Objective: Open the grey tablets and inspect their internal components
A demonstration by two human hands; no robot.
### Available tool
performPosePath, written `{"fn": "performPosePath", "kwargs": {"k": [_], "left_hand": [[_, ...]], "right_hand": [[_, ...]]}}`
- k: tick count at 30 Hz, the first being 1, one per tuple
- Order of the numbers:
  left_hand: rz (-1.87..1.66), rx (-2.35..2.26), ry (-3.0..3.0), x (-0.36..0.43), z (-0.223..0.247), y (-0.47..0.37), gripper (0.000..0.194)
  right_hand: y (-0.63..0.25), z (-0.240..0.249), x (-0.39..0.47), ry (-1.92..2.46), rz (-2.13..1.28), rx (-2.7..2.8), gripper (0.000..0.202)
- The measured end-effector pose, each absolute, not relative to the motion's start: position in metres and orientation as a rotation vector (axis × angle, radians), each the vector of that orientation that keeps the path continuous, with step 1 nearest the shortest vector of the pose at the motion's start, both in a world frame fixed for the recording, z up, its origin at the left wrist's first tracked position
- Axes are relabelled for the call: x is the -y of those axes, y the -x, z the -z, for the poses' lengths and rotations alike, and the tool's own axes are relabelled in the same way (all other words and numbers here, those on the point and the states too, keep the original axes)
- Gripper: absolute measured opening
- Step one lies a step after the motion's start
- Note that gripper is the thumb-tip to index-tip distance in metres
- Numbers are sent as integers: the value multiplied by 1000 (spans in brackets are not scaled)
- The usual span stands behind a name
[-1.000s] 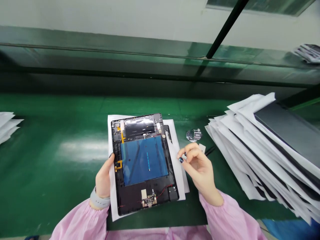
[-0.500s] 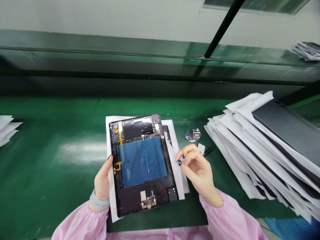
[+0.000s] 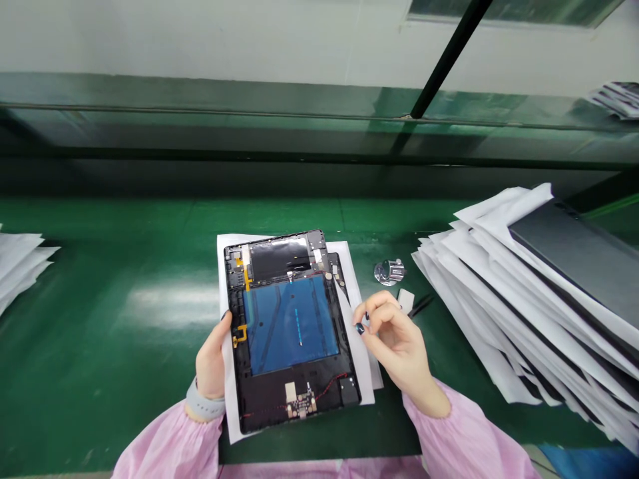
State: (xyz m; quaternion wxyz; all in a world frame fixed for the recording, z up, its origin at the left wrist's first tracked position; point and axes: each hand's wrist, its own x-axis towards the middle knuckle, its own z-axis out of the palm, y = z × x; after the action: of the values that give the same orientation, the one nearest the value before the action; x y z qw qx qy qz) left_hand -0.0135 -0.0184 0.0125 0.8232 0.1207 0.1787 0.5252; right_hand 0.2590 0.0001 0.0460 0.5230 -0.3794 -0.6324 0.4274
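Observation:
An opened black tablet chassis (image 3: 292, 332) with a blue film over its middle lies on white paper sheets (image 3: 358, 346) on the green bench. My left hand (image 3: 213, 362) grips the chassis and paper at the left edge, thumb on the frame. My right hand (image 3: 394, 342) hovers just right of the chassis with fingers curled and thumb and forefinger pinched together; whether something tiny sits between them I cannot tell. A second dark chassis shows under the top sheet.
A tall slanted stack of dark panels interleaved with white paper (image 3: 544, 299) fills the right side. A small shiny metal part (image 3: 388, 271), a white tab (image 3: 405, 301) and a thin black tool (image 3: 423, 304) lie beyond my right hand. More white sheets (image 3: 20, 266) sit far left.
My right hand has drifted slightly left and closer to the chassis edge, fingers staying pinched. The left hand keeps its hold. The view shifted a little.

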Motion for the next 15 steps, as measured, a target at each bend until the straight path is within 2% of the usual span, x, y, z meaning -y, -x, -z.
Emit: {"fn": "performPosePath", "kwargs": {"k": [4, 15], "left_hand": [[-1099, -266, -269, 18, -20, 6, 42], [-1119, -393, -208, 17, -22, 2, 36]], "right_hand": [[-260, -47, 0, 922, -1004, 1543, 23], [-261, -44, -3, 918, -1003, 1541, 22]]}}
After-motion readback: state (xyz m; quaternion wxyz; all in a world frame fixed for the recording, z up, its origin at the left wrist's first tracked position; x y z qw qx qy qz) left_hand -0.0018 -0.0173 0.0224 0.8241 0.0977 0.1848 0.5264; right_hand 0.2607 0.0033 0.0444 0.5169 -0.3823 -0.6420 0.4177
